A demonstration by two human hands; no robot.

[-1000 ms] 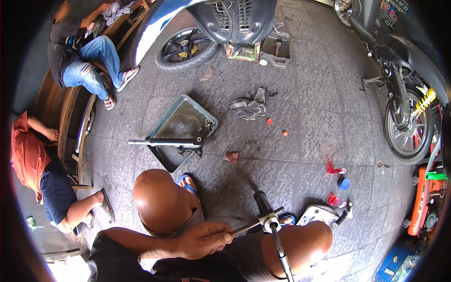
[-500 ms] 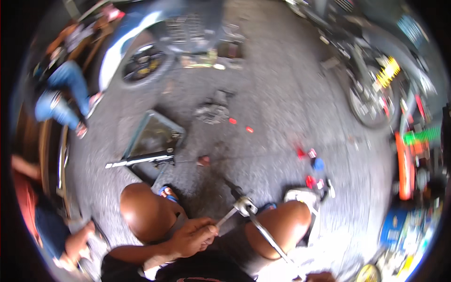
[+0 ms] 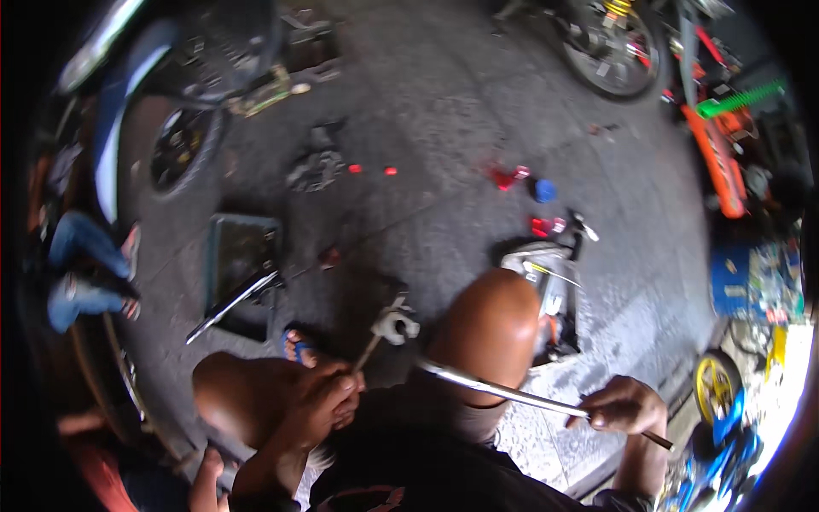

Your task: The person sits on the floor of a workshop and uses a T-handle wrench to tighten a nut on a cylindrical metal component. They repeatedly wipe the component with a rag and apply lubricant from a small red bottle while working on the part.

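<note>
Two closed grips: left hand [image 3: 327,403] round one claw-headed rod [image 3: 372,345], right hand [image 3: 625,404] round one chrome tube [image 3: 503,392].

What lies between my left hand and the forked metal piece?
In the head view, a thin rod runs from your left hand to the forked metal piece.

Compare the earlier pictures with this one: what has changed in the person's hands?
The chrome tube has come out of the metal clamp and moved to the person's right, now gripped by the right hand, which was out of view at first. The left hand keeps its hold on the clamp's stem. The tray stays on the floor.
</note>
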